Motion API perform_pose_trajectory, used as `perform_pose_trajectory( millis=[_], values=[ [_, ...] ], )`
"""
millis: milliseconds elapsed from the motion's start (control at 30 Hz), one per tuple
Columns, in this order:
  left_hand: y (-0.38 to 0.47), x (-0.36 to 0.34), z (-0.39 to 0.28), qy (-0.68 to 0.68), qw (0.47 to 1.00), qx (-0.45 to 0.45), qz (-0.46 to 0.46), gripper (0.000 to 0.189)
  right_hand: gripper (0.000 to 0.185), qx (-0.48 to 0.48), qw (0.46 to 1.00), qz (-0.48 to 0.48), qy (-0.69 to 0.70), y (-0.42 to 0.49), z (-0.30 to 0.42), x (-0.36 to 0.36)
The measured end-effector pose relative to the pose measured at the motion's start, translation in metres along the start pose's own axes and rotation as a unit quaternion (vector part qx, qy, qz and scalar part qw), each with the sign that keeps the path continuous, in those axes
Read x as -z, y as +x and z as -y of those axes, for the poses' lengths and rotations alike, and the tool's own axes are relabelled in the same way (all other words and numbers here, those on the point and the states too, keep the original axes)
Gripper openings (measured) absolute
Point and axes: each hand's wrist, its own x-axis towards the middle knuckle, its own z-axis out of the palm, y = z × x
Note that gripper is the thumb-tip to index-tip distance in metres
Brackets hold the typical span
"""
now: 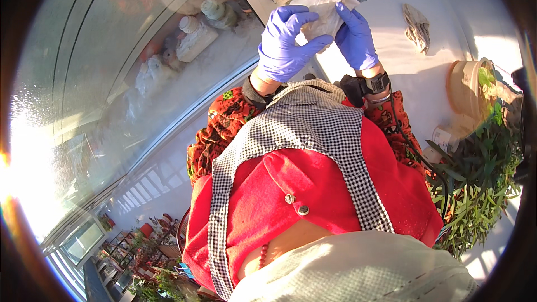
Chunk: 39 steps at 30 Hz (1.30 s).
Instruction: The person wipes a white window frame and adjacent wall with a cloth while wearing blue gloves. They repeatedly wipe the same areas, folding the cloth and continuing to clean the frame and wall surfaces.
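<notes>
A crumpled white cloth (325, 2) is up by the window frame, at the top of the view. My right hand (356, 40), in a purple-blue disposable glove, grips the cloth's right side, thumb in front and the other fingers partly hidden. In a matching glove, my left hand (285, 46) is at the cloth's lower left. Its fingers and thumb are curved and apart, with cloth visible through the gap. Whether its fingertips touch the cloth cannot be made out. Dark bands circle both wrists, and a cable runs down from the right one.
A large window pane (126, 71) fills the left side, with bottles (197, 37) visible through it. On the white surface at right lie a wrinkled grey-beige rag (416, 29) and a beige plant pot (465, 88). Leafy plants (482, 167) crowd the right; more potted plants (155, 235) stand lower left.
</notes>
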Motion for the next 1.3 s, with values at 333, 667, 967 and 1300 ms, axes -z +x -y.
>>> perform_pose_trajectory(
  millis=[333, 667, 967, 1300],
  values=[
    [0.003, -0.002, 0.002, -0.172, 0.973, 0.149, 0.028, 0.024, 0.045, -0.037, 0.993, 0.023, 0.108, -0.005, -0.001, -0.006],
    [0.003, 0.007, 0.006, -0.397, 0.855, 0.334, 0.014, 0.02, 0.035, -0.003, 0.998, -0.014, 0.056, 0.002, -0.01, 0.022],
    [0.002, 0.006, 0.03, -0.611, 0.673, 0.398, -0.126, 0.009, 0.034, -0.023, 0.999, -0.021, 0.005, -0.011, -0.002, 0.031],
    [-0.001, 0.006, 0.044, -0.588, 0.691, 0.401, -0.123, 0.013, 0.034, -0.072, 0.997, -0.017, 0.012, -0.018, 0.007, 0.027]
  ],
)
